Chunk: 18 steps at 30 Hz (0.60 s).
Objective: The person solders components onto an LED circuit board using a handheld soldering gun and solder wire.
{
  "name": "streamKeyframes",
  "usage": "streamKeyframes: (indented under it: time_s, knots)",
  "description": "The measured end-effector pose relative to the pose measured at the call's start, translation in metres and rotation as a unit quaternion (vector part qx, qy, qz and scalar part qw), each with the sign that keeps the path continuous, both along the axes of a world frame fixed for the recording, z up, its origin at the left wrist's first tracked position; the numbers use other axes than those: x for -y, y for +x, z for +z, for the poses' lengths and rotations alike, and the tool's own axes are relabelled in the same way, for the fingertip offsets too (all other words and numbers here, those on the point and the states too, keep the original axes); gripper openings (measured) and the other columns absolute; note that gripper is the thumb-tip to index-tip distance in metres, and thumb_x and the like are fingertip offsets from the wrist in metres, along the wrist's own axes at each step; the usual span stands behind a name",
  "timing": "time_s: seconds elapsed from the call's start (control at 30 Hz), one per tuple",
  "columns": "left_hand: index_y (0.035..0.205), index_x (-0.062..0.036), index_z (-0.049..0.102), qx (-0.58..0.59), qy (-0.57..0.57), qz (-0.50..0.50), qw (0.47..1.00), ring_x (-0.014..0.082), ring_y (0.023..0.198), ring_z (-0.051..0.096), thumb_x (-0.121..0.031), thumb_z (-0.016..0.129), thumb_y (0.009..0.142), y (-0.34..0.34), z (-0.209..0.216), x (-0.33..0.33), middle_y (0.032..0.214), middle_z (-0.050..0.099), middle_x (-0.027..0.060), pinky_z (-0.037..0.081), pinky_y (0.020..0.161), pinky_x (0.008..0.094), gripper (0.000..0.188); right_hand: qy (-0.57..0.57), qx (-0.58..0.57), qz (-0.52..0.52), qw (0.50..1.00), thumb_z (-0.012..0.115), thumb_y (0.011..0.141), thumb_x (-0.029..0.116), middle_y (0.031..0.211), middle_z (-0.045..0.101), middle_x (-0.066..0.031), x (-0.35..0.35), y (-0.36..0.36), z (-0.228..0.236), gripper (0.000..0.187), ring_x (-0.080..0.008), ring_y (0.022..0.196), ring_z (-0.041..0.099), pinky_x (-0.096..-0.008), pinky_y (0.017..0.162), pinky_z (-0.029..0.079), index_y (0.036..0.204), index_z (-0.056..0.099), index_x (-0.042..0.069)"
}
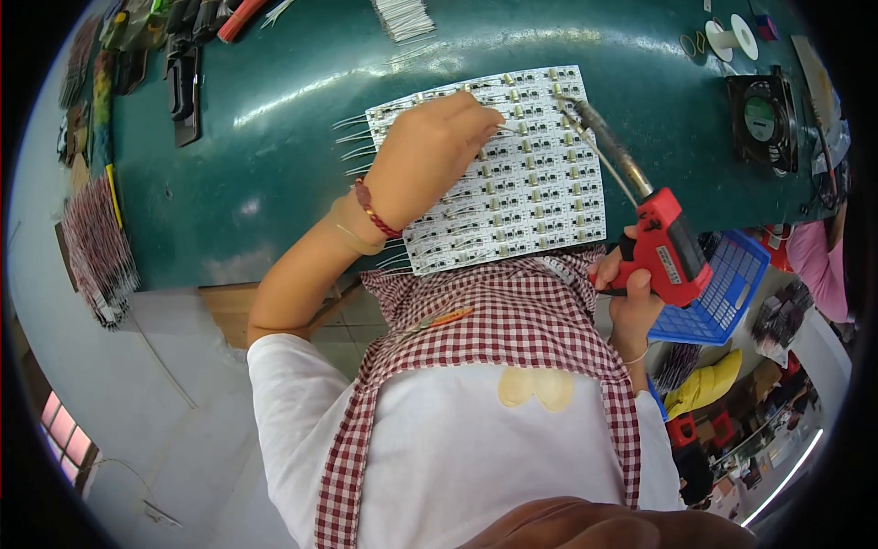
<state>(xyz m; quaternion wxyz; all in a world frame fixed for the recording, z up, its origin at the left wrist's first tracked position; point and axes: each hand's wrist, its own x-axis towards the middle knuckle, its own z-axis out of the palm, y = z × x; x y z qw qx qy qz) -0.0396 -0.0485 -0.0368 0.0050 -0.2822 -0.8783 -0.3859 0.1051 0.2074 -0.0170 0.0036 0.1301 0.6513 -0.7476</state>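
Note:
A white circuit board panel [509, 217] lies on the green table at its near edge, covered with rows of small dark and pale parts. My left hand [435, 151] reaches over the panel with its fingers closed, pinching a thin white wire [505, 127] against the board. My right hand [633, 297] is wrapped round the grip of a red soldering gun [675, 245]. The gun's long metal barrel slants up and left, with its tip over the panel's upper right part. Several thin wires [355, 137] stick out past the board's left edge.
Farther back lie a bundle of white wires [402, 16], a white spool [732, 38] and a black fan [762, 122]. Dark tools [185, 96] lie at the far left, near bundled reddish wires [94, 242]. A blue crate [732, 284] stands right; another person's pink sleeve [817, 270] shows beyond.

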Motion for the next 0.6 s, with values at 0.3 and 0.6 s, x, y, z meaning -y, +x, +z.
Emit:
streamKeyframes:
  time_s: [0.3, 0.6]
  knots:
    - [0.097, -0.0038, 0.066, -0.166, -0.123, -0.043, 0.977, 0.0209, 0.071, 0.064, -0.003, 0.067, 0.070, 0.016, -0.007, -0.007, 0.087, 0.063, 0.0071, 0.051, 0.057, 0.0310, 0.027, 0.008, 0.068, 0.023, 0.997, 0.064, 0.090, 0.049, 0.064, 0.051, -0.0059, -0.004, 0.022, -0.011, 0.067, -0.0138, 0.053, 0.051, -0.0318, 0.058, 0.049, 0.125, 0.046, -0.005]
    - [0.097, -0.0048, 0.068, 0.066, 0.100, -0.070, 0.990, 0.0236, 0.066, 0.065, 0.001, 0.071, 0.078, 0.065, 0.023, -0.033, 0.082, 0.063, 0.0081, 0.051, 0.056, 0.0321, 0.020, -0.191, 0.020, 0.056, 0.980, 0.068, 0.091, 0.015, 0.082, 0.054, -0.0068, 0.029, -0.016, 0.003, 0.050, -0.0120, 0.065, 0.052, -0.0305, 0.063, 0.050, 0.131, 0.043, 0.000]
